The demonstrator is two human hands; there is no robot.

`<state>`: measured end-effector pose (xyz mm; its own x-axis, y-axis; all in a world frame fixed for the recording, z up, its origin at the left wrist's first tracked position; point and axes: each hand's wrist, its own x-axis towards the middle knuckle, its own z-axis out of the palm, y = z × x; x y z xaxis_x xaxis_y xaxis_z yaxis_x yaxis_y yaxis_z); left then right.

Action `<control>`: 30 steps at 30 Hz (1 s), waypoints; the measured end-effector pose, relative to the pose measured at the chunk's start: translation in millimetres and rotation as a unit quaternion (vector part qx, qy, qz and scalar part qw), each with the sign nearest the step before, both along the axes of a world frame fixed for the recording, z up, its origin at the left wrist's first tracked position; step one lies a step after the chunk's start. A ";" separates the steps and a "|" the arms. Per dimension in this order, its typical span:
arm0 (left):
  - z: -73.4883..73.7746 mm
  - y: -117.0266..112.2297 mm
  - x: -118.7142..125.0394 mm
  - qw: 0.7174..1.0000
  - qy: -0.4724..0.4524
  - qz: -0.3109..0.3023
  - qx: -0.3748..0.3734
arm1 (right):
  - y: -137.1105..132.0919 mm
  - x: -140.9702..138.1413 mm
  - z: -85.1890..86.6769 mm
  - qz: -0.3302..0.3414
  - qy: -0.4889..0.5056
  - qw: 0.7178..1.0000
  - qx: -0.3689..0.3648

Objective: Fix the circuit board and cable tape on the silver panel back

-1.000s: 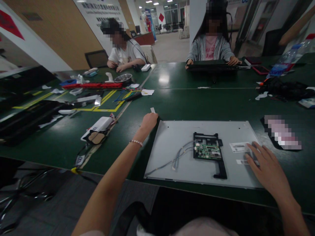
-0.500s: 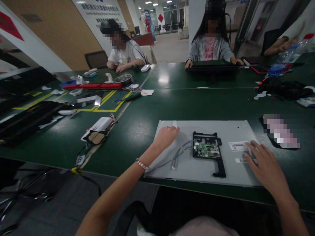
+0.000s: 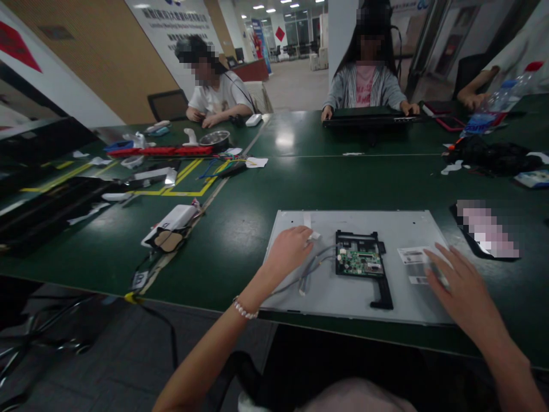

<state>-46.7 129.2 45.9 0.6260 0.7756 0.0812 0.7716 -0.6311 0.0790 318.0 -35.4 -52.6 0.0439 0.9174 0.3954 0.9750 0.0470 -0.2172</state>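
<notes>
A grey-white flat panel point(image 3: 412, 229) lies on the green table in front of me. On it sits a black plastic bracket point(image 3: 385, 294) holding a green circuit board point(image 3: 362, 260). Grey cables point(image 3: 318, 257) run from the board's left side toward my left forearm. My left hand point(image 3: 288, 250) is closed at the panel's upper left, its fingertips at a whitish strip of tape point(image 3: 315, 235); the pinch itself is partly hidden. With fingers spread, my right hand point(image 3: 465, 289) rests over the panel's right side, partly covering white labels point(image 3: 412, 256).
Right of the panel lies a phone point(image 3: 486, 232). A white battery-like pack point(image 3: 174, 224) with wires is on the left. Farther off are a red strip point(image 3: 158, 151), a metal dish point(image 3: 214, 138) and plastic bottles point(image 3: 493, 106). Other people sit across the table.
My left hand has moved slightly down and toward me, and a loose whitish tape end now shows beside its fingertips. My right hand has shifted only a little.
</notes>
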 end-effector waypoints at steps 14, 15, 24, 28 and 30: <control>-29.0 -103.1 37.2 0.978 -0.206 0.006 0.014 | 141.9 -141.9 85.1 0.394 -0.028 0.918 -0.039; -29.9 -108.4 42.2 0.978 -0.207 -0.018 0.005 | 152.0 -148.4 83.8 0.405 -0.041 0.913 -0.042; -39.7 -120.5 63.4 0.978 -0.163 -0.124 -0.031 | 186.6 -175.0 73.1 0.419 -0.093 0.901 -0.065; -41.8 -121.3 64.7 0.980 -0.163 -0.106 -0.036 | 179.5 -168.9 79.6 0.390 -0.105 0.913 -0.057; -42.1 -121.9 64.4 0.980 -0.163 -0.104 -0.039 | 174.0 -160.7 85.6 0.377 -0.108 0.919 -0.048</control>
